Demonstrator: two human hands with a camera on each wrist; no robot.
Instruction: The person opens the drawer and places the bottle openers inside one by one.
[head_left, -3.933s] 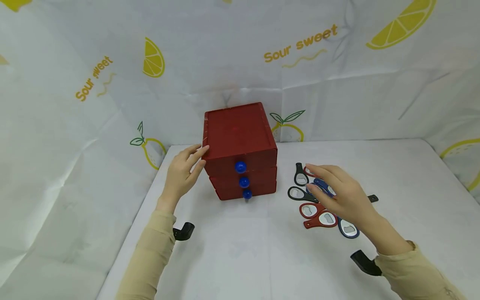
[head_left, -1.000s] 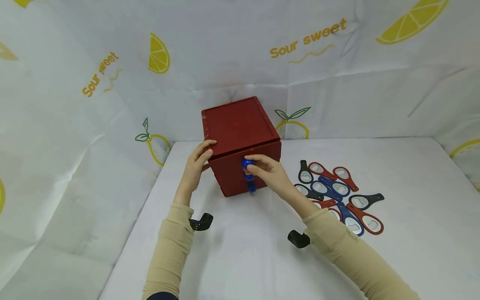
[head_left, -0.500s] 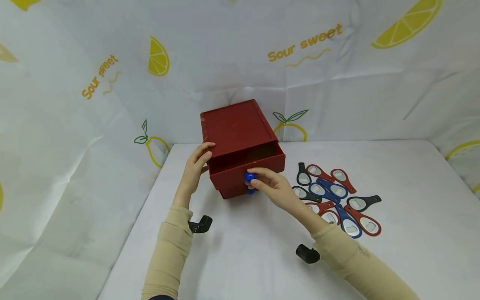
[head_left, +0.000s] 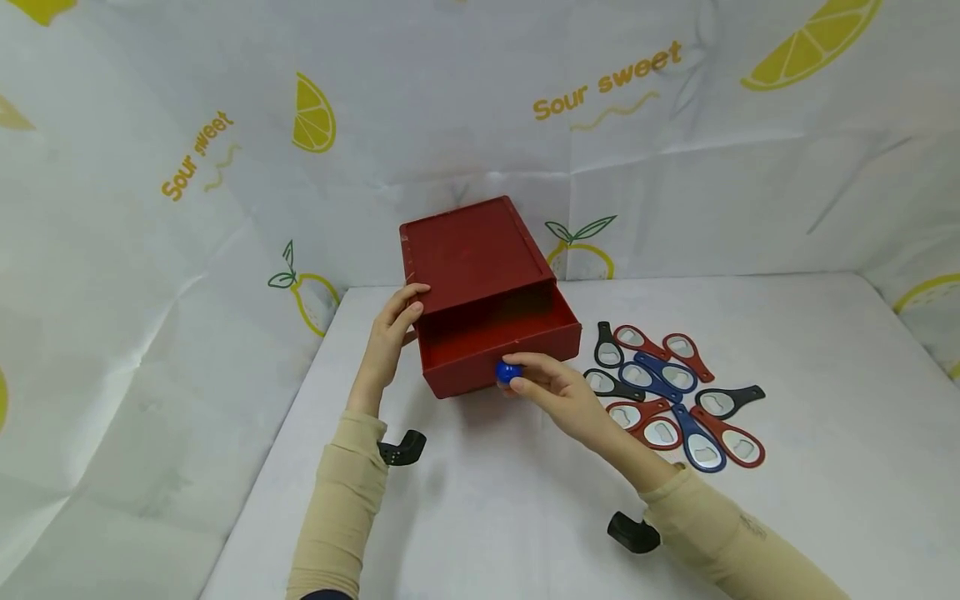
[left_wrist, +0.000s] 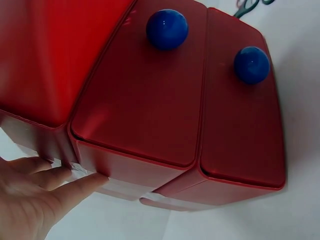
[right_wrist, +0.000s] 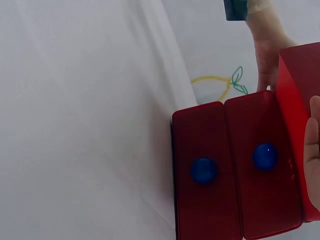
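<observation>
A red drawer box stands on the white table with its top drawer pulled well out; the visible part of the drawer's inside is bare. My right hand pinches the blue knob of that drawer between thumb and fingers. At the box's left side, my left hand rests against the upper edge, fingers extended. In the left wrist view, its fingertips touch the side wall, beside the two lower drawers, both closed. The right wrist view shows their blue knobs and only part of my right hand.
Several bottle openers in red, blue and black lie in a loose group right of the box. Behind it hangs a white cloth printed with lemons. Black camera mounts stick out at both wrists.
My right hand has moved from above the bottle openers to the top knob and drawn the top drawer out toward me. My left hand stays at the box's left side.
</observation>
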